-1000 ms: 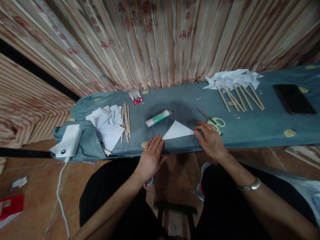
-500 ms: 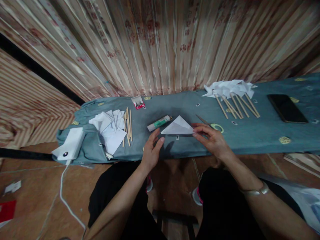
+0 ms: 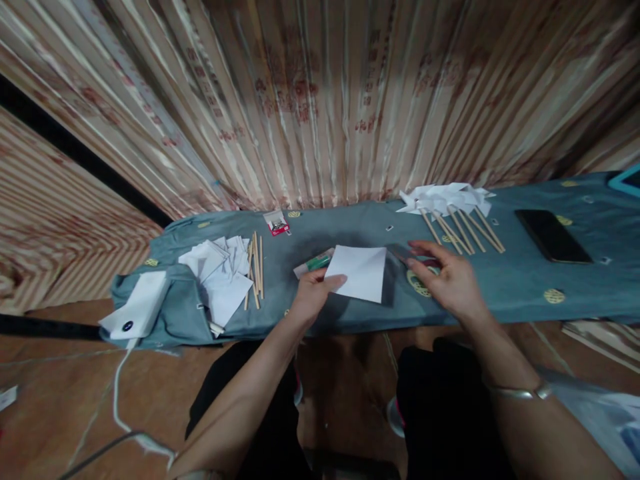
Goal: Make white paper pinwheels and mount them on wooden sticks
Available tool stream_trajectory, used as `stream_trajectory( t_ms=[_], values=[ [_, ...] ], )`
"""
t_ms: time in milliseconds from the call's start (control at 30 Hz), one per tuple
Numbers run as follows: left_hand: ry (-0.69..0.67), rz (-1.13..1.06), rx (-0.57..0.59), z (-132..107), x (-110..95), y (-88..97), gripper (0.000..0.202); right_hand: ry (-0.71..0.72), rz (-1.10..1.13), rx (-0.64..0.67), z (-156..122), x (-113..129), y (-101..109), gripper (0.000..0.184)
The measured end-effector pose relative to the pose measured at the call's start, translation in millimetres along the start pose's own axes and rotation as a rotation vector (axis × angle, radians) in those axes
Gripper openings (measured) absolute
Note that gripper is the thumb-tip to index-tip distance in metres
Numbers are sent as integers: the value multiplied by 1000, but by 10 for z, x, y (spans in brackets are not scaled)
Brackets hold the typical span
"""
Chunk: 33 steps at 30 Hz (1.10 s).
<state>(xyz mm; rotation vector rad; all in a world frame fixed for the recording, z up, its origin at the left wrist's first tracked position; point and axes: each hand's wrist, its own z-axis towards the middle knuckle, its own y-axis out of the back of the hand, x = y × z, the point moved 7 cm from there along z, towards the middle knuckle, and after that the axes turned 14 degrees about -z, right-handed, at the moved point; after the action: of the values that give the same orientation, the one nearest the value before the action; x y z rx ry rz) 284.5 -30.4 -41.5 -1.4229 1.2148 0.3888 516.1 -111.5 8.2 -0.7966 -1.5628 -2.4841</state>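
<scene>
My left hand [image 3: 313,297] pinches the near left corner of a white paper square [image 3: 360,272], which lies unfolded and lifted slightly over the grey-blue cloth of the table [image 3: 500,287]. My right hand [image 3: 445,277] hovers just right of the paper with fingers spread, holding nothing, above the green-handled scissors [image 3: 417,283]. A glue stick [image 3: 313,263] with a green label lies partly behind the paper.
A pile of white paper squares [image 3: 217,270] and several wooden sticks [image 3: 255,267] lie at the left. Finished paper pinwheels on sticks [image 3: 453,210] and a black phone [image 3: 553,235] lie at the right. A white device [image 3: 135,303] with a cable sits on the table's left end.
The folded paper triangle has been opened into a flat square. My left hand took hold of its corner, and my right hand let go and moved right. The camera tilted up.
</scene>
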Motion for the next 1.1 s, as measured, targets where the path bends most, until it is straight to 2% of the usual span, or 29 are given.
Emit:
stream_trajectory(
  t_ms=[67,133,200,267,367,467,667,733,800,900,1000,1100],
  values=[
    [-73,-25,-20,95,-65,-18,31,-56,-360,59,43,-191,-24,33],
    [-124,-37,-49,171,-110,-22,28,-63,-468,115,53,-308,-89,30],
    [-154,-43,-72,228,-133,-16,27,-38,-614,233,25,-363,-225,24],
    [-172,-44,-84,272,-151,0,27,1,-697,250,-9,-349,-305,22],
    [-210,-54,-107,317,-205,41,26,34,-720,194,-58,-310,-333,26],
    [-240,-72,-118,346,-266,63,25,7,-727,197,-115,-367,-329,25],
    [-259,-48,-85,392,-288,-17,23,34,-706,221,-180,-446,-314,29],
    [-259,-48,-78,425,-256,-53,24,-3,-647,222,-154,-461,-305,30],
    [-263,-42,-67,467,-223,-90,24,-130,-474,200,-105,-512,-270,26],
    [-317,72,-49,511,-236,-148,20,-404,132,168,-55,-589,-265,18],
    [-515,414,-34,471,-392,-242,12,-608,825,197,-56,-480,-374,31],
    [-730,788,55,376,-502,-419,11,-668,1263,217,-57,-244,-459,28]
  ],
)
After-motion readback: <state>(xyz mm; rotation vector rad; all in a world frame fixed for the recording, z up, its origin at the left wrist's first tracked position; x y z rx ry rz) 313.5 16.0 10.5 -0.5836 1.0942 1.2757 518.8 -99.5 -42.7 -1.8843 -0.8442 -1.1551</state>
